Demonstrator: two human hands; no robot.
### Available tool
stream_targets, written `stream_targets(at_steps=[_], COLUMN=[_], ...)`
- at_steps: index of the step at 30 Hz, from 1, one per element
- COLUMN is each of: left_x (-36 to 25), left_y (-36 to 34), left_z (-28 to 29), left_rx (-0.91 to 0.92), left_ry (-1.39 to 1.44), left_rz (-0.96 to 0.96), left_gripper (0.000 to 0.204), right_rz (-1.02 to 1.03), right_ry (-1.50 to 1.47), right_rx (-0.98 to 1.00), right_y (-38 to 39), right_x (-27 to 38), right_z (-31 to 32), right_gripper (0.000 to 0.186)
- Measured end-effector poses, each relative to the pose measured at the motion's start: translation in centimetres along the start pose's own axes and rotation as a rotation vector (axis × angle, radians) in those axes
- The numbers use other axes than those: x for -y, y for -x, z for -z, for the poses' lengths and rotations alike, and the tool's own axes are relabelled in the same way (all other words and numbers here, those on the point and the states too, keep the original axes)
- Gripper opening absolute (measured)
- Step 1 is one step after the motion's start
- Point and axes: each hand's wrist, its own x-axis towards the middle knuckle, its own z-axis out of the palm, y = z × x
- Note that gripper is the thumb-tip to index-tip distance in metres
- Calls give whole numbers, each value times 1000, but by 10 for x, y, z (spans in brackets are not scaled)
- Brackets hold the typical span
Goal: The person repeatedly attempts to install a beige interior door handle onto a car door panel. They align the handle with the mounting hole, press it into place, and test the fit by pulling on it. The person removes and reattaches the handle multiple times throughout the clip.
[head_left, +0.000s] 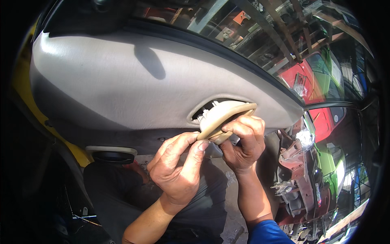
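Observation:
A beige car inner door handle housing (225,118) sits tilted out of the oval opening (198,114) in the grey door panel (109,81). Its paler back, with small clips, faces the opening. My left hand (178,166) pinches the near left end of its rim between thumb and fingers. On the other side, my right hand (245,142) grips the handle part in the middle with closed fingers. What lies inside the opening is mostly dark and hidden.
An oval black speaker (115,155) with a pale rim is at the panel's lower left. Yellow bodywork (79,153) borders the door. Window glass (243,28) runs along the top. Rusty metal parts (294,162) and red and green vehicle bodies stand at the right. My dark-trousered legs are below.

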Motion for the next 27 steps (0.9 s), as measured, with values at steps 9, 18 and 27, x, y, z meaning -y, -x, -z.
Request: stream_targets(at_steps=[9, 18, 27], left_x=[0, 1, -11], left_y=[-9, -26, -36], left_z=[1, -1, 4], left_rx=[4, 27, 100], left_ry=[-33, -105, -349], left_rz=[-50, -144, -225], left_gripper=[23, 19, 23], right_rz=[-54, -160, -224], right_ry=[138, 99, -123], right_rx=[24, -65, -215], right_y=[9, 2, 16], right_x=[4, 19, 4], right_z=[0, -12, -6], right_gripper=[42, 49, 82])
